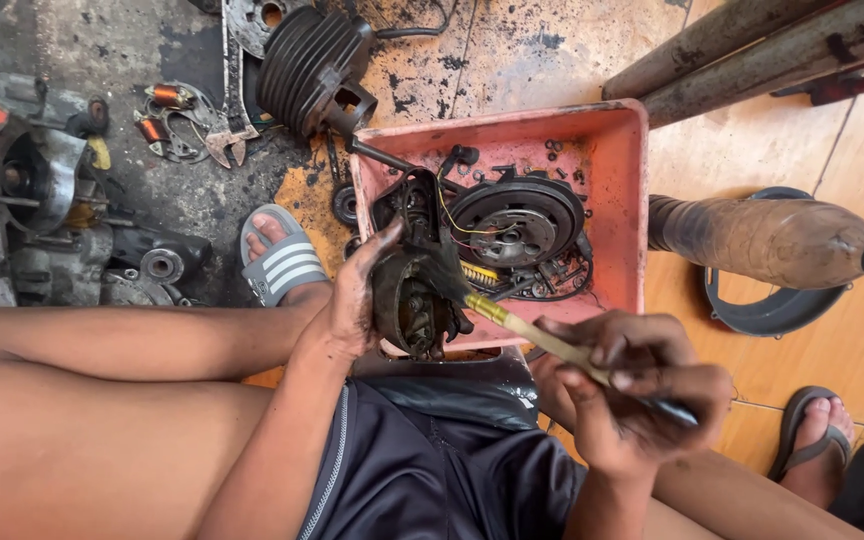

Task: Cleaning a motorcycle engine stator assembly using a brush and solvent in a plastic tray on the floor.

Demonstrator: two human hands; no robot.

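My left hand [357,295] grips a black, greasy engine casing part [414,300], holding it over the near edge of a pink plastic tray [624,180]. My right hand [642,395] is closed on the handle of a paintbrush [527,328]; its dark bristles rest against the casing part. Inside the tray lie a round flywheel-like disc [517,222], yellow wires, springs and several small dark bolts.
A finned engine cylinder [312,65] and an adjustable wrench [232,130] lie on the oily floor beyond the tray. An engine block [32,200] sits at far left. A dirty plastic bottle [772,240] lies to the right, metal pipes [752,45] above. My sandalled feet [282,262] flank the tray.
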